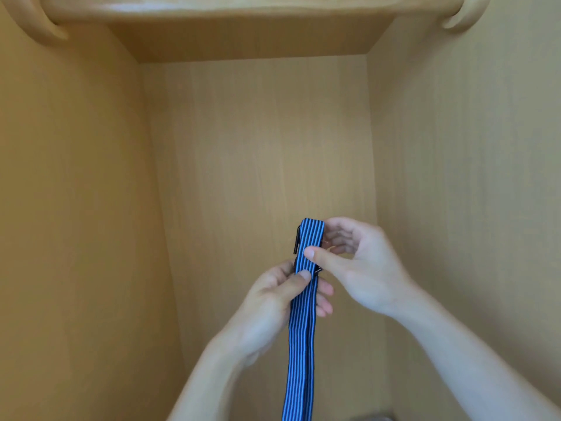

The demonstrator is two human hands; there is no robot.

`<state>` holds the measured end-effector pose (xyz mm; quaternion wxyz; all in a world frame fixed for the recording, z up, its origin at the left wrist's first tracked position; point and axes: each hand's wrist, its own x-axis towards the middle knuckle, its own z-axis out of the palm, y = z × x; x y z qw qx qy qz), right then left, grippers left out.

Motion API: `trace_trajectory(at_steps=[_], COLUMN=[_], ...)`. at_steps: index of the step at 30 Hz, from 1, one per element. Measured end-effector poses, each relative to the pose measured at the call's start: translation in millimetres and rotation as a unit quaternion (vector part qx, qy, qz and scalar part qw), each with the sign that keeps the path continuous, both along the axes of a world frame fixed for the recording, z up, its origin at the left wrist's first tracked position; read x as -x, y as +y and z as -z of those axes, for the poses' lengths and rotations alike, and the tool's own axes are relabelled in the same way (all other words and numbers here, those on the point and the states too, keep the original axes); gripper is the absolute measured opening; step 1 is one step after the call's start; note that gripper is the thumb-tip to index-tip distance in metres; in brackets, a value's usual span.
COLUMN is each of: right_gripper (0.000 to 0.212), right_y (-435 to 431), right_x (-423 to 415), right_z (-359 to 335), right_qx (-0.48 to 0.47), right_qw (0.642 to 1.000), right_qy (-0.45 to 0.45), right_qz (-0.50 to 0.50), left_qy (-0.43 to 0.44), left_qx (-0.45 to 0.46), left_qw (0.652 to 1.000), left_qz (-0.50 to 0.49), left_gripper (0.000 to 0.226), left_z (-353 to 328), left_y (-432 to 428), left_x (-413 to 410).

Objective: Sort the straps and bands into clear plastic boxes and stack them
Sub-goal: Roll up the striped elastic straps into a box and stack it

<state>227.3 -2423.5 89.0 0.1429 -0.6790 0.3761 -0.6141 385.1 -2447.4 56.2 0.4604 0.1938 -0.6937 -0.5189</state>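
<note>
support: light wooden cabinet (258,153), back and side panels in view | upper: shelf (252,41) seen from below, rounded front edge | on it: cannot tell | bottom edge: grey patch (375,418), too blurred to tell

Strap (300,332) in left hand (270,302), right hand (364,268)

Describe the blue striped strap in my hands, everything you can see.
The strap is a flat band of woven-looking fabric, blue with thin white and dark lengthwise stripes. It is doubled over at the top, both layers hanging down past the frame's bottom edge. A black clip sticks out at its upper left edge. The left hand pinches it below the fold; the right hand pinches it just above, thumb in front. Behind it is a wooden cabinet.
</note>
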Motion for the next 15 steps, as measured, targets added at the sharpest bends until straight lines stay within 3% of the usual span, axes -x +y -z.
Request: trace_trajectory(at_steps=[7,15], right_gripper=[0.033,0.034], right_y=[5.4,3.7], right_x=[-9.6,-10.9], right_z=[3.2,5.5], right_qx=[0.110,0.219], right_qw=[0.988,0.950], right_qy=[0.087,0.182], right_qz=[0.064,0.125], left_qy=[0.006,0.051], left_qx=[-0.030,-0.078], left_qw=[0.999,0.995], left_qz=[-0.019,-0.022], left_gripper=[0.034,0.026], left_z=[3.6,3.6], left_y=[-2.2,2.6], left_x=[3.5,8.4])
